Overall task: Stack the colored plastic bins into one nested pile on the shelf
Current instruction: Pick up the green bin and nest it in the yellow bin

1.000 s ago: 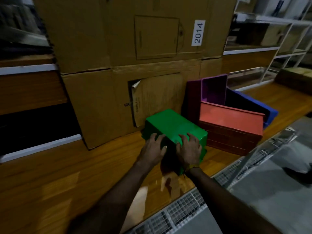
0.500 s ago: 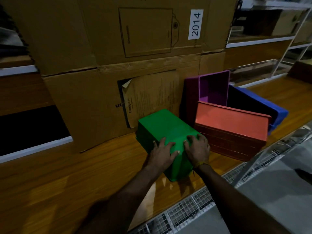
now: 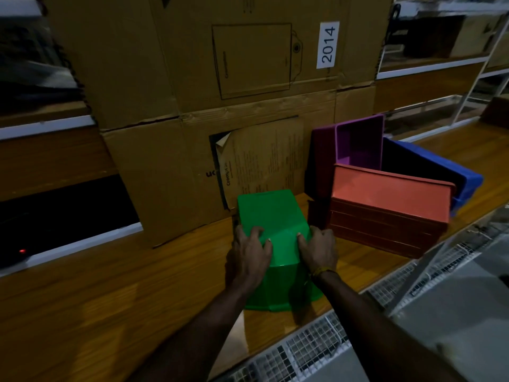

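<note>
**Green bin in both hands, still to be turned and nested**

A dim storeroom: a wooden shelf point(image 3: 115, 307) runs across the lower frame, with tall cartons point(image 3: 214, 150) standing behind it at centre, one labelled 2014 at upper right of centre.

The green bin point(image 3: 271, 216) sits at centre frame, upside down as far as I can tell, its flat base facing up and its wider rim on the wood. My left hand point(image 3: 249, 256) lies on its near left top edge, fingers spread over the base. My right hand point(image 3: 321, 250) presses on the near right edge, fingers curled over the corner. Both grip the bin between them; neither is pinching.

Just right of it, the red bin point(image 3: 385, 205) lies tipped, near but apparently not touching. Behind that stand the purple bin point(image 3: 358, 144), open side towards me, and the blue bin point(image 3: 446, 172) at the right, crowded together but not properly nested.

To do this step well, I judge I should squeeze evenly at both sides, lift clear of the wood, and roll the bin mouth-up before carrying it right. The plastic looks smooth, so a low grip near the rim would hold better than palms on the base. The red bin likely needs righting first, or the green one will jam askew. I should also watch the shelf's front edge, close to my wrists.
</note>
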{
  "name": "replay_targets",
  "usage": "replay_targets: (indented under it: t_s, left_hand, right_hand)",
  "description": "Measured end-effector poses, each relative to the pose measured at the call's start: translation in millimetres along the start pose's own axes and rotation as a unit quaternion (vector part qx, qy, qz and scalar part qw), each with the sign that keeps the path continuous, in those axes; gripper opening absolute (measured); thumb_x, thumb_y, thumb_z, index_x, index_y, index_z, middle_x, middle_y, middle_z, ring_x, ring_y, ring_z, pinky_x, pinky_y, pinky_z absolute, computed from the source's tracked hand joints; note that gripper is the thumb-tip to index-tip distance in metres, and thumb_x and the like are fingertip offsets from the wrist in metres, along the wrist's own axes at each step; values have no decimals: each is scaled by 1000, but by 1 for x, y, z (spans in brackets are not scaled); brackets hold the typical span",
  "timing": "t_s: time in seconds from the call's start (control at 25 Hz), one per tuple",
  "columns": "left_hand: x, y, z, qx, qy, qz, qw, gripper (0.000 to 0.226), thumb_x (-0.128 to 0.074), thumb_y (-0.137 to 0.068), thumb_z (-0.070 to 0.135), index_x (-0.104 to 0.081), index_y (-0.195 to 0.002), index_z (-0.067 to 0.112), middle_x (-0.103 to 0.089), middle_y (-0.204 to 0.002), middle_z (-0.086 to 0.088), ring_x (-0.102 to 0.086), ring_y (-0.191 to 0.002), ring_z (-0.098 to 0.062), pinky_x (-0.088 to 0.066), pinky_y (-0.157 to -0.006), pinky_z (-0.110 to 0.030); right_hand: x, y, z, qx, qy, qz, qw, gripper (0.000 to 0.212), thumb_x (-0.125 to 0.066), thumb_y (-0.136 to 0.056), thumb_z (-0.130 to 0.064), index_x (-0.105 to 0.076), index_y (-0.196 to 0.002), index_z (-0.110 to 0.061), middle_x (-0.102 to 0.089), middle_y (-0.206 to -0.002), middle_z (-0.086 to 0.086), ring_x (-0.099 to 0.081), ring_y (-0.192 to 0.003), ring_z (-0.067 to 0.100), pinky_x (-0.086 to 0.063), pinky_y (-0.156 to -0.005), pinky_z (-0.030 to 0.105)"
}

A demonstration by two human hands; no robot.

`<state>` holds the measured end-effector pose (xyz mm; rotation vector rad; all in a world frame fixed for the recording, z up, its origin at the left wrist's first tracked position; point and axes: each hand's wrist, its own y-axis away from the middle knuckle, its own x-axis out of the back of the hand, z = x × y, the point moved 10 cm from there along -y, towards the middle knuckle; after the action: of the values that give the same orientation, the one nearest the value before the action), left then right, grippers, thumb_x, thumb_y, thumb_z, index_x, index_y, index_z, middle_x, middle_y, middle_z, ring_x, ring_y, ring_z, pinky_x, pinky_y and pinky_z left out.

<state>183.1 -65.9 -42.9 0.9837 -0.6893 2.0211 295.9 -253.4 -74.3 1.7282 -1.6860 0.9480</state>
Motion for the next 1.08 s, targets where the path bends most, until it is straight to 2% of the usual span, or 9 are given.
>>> replay_targets:
  t_s: [0.08,0.2,0.28,0.4,0.56,0.72,0.92,1.08]
  left_hand:
    - [10,2,-23,51,22,-12,998,42,-54,-91,41,-50,-130,28,-40,-138,-13,-46,-121,-32,-46,-97,-47]
    - [28,11,-51,78,51,-19,995,38,-55,-91,40,-55,-126,27,-54,-130,-10,-43,-122,-29,-44,-92,-40]
    - [46,22,-70,96,61,-4,993,34,-56,-91,39,-57,-123,29,-54,-129,-7,-43,-122,-27,-42,-88,-38]
    - [70,36,-96,126,57,23,990,30,-58,-89,39,-60,-118,33,-51,-129,-8,-42,-122,-28,-40,-91,-40]
    - [106,47,-121,135,75,73,985,24,-58,-87,36,-64,-110,33,-49,-130,-9,-44,-121,-29,-39,-96,-41]
    - [138,57,-143,145,132,109,975,19,-62,-86,33,-65,-105,33,-50,-126,-10,-54,-107,-30,-48,-88,-40]
    - [162,76,-179,156,158,151,963,38,-63,-86,35,-54,-122,33,-48,-130,-10,-51,-110,-29,-47,-87,-41]
    - [173,89,-206,162,184,194,950,60,-64,-85,41,-39,-139,32,-47,-140,-9,-45,-124,-31,-40,-96,-45]
  right_hand:
    - [-11,14,-9,-27,-16,-9,999,45,-56,-87,-45,-64,-110,-6,-59,-109,24,-56,-104,40,-47,-85,40]
    - [-24,38,-24,-56,-68,-27,996,43,-61,-82,-46,-64,-100,-7,-65,-103,19,-61,-98,38,-50,-77,40]
    - [-38,57,-41,-60,-110,-63,990,43,-65,-82,-46,-62,-103,-8,-67,-103,15,-64,-93,35,-53,-74,39]
    - [-55,85,-66,-38,-127,-88,987,51,-66,-79,-52,-59,-109,-11,-68,-106,12,-65,-96,34,-55,-77,39]
    - [-60,115,-100,6,-153,-70,986,56,-68,-75,-57,-59,-111,-15,-67,-109,10,-66,-96,31,-56,-76,40]
    - [-58,137,-130,35,-166,-41,985,56,-66,-73,-59,-59,-112,-20,-68,-108,6,-66,-93,27,-57,-77,42]
    - [-51,163,-168,85,-164,-3,983,52,-67,-80,-48,-57,-121,-18,-65,-115,6,-62,-104,25,-54,-82,39]
    - [-72,187,-184,152,-186,-56,969,61,-59,-81,-56,-50,-133,-25,-61,-125,3,-59,-112,21,-56,-88,45]
